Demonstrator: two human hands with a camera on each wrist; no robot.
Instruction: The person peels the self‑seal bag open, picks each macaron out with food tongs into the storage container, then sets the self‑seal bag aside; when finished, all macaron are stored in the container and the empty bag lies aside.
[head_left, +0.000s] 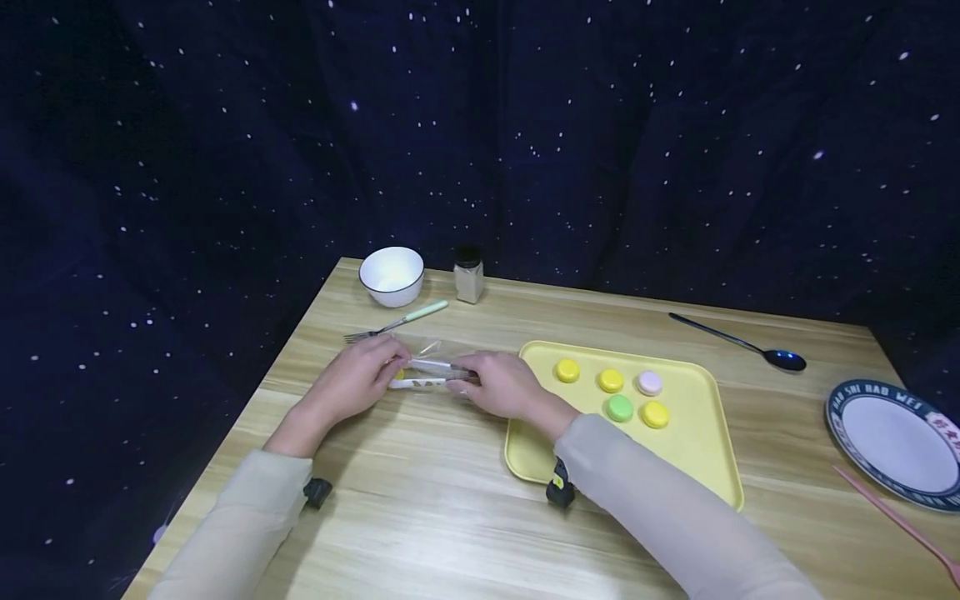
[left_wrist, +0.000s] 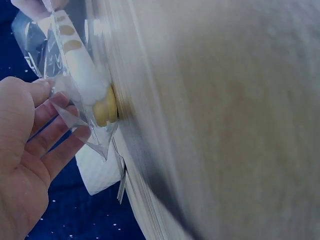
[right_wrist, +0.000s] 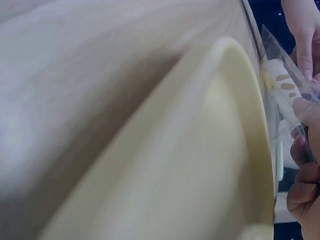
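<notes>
My left hand [head_left: 360, 375] pinches the edge of a clear plastic bag [left_wrist: 42, 62] between thumb and fingers, at the left of the table. In my right hand [head_left: 501, 383] I grip a pair of white tongs [head_left: 422, 383] with brown spots on the arms. Their tips reach into the bag, beside a yellow macaron [left_wrist: 105, 107] low in it, close to the tabletop. Right of the hands lies a pale yellow tray [head_left: 540, 458] bearing several macarons: yellow ones [head_left: 655, 414], a green one [head_left: 619, 407] and a lilac one [head_left: 649, 383].
Behind the hands lie a fork [head_left: 423, 312] with a pale green handle, a white bowl [head_left: 392, 279] and a black-capped jar [head_left: 468, 279]. A dark spoon [head_left: 783, 360], a patterned plate [head_left: 892, 442] and a pink utensil [head_left: 900, 521] lie to the right on the wooden table [head_left: 420, 517].
</notes>
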